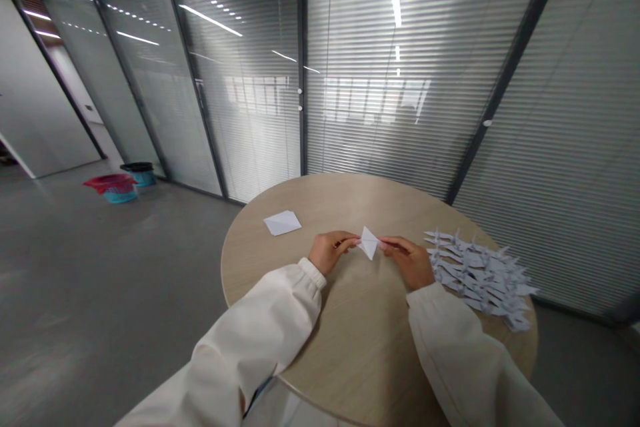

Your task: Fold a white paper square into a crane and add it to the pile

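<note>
A small folded piece of white paper [369, 242], kite-shaped, is held just above the round wooden table [350, 333]. My left hand [331, 250] pinches its left corner with closed fingers. My right hand [410, 260] pinches its right corner the same way. Both arms wear white sleeves and reach in from the near edge. A pile of several folded white paper cranes [477, 273] lies to the right of my right hand. A flat white paper square [283, 222] rests on the table to the far left of my left hand.
Glass partitions with blinds [400, 80] stand right behind the table. On the grey floor at the left sit a red-lined basket [113, 187] and a dark bin [140, 172]. Open floor stretches to the left.
</note>
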### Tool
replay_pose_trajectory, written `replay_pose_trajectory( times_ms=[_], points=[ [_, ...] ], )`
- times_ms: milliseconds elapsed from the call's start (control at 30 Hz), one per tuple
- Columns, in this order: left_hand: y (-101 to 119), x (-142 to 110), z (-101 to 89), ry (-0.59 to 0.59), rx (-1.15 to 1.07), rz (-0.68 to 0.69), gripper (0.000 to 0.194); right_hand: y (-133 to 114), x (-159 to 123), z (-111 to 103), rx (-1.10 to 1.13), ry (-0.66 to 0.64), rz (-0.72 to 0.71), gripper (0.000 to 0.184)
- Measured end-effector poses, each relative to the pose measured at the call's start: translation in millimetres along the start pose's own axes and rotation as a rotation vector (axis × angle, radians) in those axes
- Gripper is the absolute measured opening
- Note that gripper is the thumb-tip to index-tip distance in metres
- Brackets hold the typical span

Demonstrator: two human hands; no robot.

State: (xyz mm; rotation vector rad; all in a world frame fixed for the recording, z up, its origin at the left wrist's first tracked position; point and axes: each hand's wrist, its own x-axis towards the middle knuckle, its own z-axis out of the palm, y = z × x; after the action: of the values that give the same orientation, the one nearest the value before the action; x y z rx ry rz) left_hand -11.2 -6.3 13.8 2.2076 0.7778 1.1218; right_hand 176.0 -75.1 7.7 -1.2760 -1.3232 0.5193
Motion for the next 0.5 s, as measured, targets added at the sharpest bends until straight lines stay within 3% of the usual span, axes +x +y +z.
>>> replay_pose_trajectory(
  times_ms=[267, 500],
  points=[
    [3.0, -0.7, 1.8, 0.001, 0.083, 0.061, 0.026, 3.2, 0.6, 0.3, -0.018, 0.027, 0.003, 0.028],
    [0.2, 0.0, 3.1, -0.086, 0.058, 0.03, 0.03, 2.3, -0.1, 1.3, -0.027, 0.054, 0.004, 0.032]
  ],
)
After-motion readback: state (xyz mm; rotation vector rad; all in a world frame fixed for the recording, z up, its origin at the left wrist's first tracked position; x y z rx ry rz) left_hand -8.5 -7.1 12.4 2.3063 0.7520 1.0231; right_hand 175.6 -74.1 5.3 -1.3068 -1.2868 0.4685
